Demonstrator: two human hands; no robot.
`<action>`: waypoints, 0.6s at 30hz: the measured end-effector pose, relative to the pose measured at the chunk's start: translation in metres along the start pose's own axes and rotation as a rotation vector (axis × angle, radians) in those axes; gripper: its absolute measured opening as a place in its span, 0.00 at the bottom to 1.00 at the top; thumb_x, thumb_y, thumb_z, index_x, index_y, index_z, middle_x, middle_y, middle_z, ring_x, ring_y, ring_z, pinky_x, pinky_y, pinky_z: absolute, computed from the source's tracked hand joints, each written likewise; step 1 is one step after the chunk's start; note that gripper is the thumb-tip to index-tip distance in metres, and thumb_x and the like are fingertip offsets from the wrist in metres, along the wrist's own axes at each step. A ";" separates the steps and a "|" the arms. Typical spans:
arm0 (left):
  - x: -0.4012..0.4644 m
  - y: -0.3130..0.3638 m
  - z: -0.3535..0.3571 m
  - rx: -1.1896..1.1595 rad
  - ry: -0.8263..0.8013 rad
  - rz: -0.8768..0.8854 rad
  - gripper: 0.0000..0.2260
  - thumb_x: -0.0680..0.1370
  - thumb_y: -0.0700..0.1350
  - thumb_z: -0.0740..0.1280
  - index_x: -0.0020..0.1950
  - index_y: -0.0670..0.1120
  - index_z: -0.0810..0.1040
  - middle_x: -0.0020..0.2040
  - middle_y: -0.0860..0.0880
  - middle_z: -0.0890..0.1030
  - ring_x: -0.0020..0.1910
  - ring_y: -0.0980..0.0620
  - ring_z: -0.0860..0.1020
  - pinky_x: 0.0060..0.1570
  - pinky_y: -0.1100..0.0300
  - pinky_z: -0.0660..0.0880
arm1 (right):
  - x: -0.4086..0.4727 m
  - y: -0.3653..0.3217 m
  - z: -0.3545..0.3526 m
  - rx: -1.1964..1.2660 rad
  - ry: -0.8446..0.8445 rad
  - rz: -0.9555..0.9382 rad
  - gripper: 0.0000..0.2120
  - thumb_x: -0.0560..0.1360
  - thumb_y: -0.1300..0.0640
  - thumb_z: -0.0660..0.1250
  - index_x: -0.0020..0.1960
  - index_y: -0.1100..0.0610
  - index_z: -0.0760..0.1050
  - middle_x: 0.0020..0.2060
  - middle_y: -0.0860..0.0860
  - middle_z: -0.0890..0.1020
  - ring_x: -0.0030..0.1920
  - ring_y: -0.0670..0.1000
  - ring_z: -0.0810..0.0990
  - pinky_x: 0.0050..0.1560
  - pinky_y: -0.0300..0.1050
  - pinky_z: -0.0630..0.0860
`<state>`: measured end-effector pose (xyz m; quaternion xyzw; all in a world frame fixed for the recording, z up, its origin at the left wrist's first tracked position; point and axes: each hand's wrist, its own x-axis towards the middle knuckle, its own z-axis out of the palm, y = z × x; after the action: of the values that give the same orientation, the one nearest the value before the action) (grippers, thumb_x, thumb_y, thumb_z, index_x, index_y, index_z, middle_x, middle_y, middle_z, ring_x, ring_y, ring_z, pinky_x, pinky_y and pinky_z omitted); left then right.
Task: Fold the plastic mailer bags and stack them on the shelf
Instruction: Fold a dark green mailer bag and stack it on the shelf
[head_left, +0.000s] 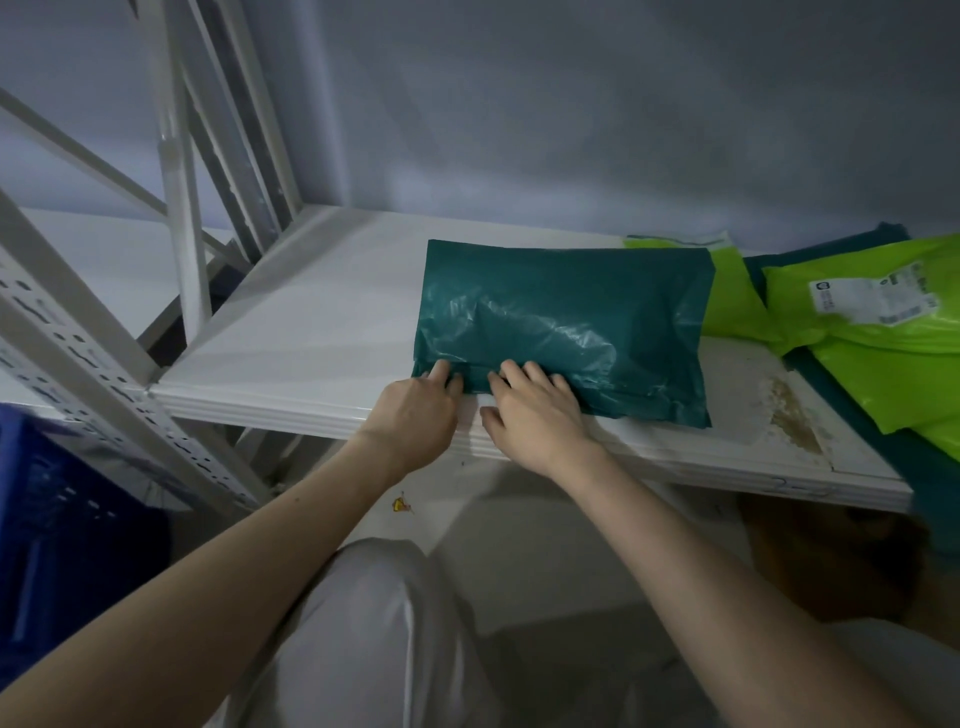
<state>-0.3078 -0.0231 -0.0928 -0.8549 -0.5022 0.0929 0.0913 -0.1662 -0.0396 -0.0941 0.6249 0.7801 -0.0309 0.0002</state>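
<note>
Bare shelf (322, 322) lies open at nine o'clock of the teal mailer (566, 312); green mailers (857, 353) crowd three o'clock, upright posts (176, 218) at ten.

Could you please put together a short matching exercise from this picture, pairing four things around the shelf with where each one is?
Things
1. dark teal plastic mailer bag
2. lime green plastic mailer bag with a white label
3. blue plastic crate
4. brownish stain

Places
A. on the white metal shelf board near its front right corner
B. under the fingertips of both the left hand and the right hand
C. lower left, below shelf level
D. at the shelf's right end, on other bags

Pairs: 1-B, 2-D, 3-C, 4-A
</note>
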 end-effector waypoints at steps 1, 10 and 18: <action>0.001 0.000 -0.001 0.013 -0.006 0.003 0.17 0.80 0.42 0.53 0.69 0.42 0.63 0.64 0.44 0.67 0.45 0.45 0.79 0.37 0.56 0.67 | -0.001 0.003 -0.001 -0.001 -0.003 0.014 0.22 0.80 0.48 0.53 0.68 0.59 0.67 0.63 0.52 0.68 0.63 0.54 0.65 0.61 0.51 0.64; 0.001 0.000 -0.002 -0.028 -0.018 -0.022 0.16 0.81 0.43 0.52 0.68 0.42 0.64 0.64 0.44 0.67 0.47 0.43 0.78 0.37 0.54 0.67 | -0.024 0.039 -0.002 -0.095 -0.016 0.083 0.24 0.80 0.48 0.51 0.71 0.59 0.63 0.64 0.50 0.68 0.63 0.54 0.65 0.59 0.51 0.63; 0.017 0.005 -0.023 -0.161 -0.083 -0.112 0.15 0.80 0.44 0.52 0.64 0.43 0.69 0.63 0.44 0.68 0.57 0.42 0.74 0.47 0.51 0.70 | -0.030 0.057 -0.015 -0.006 -0.062 0.055 0.22 0.80 0.49 0.52 0.69 0.59 0.66 0.63 0.51 0.68 0.62 0.53 0.63 0.62 0.51 0.63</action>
<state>-0.2896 -0.0121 -0.0730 -0.8255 -0.5583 0.0823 0.0065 -0.1031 -0.0561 -0.0812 0.6447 0.7624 -0.0479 0.0267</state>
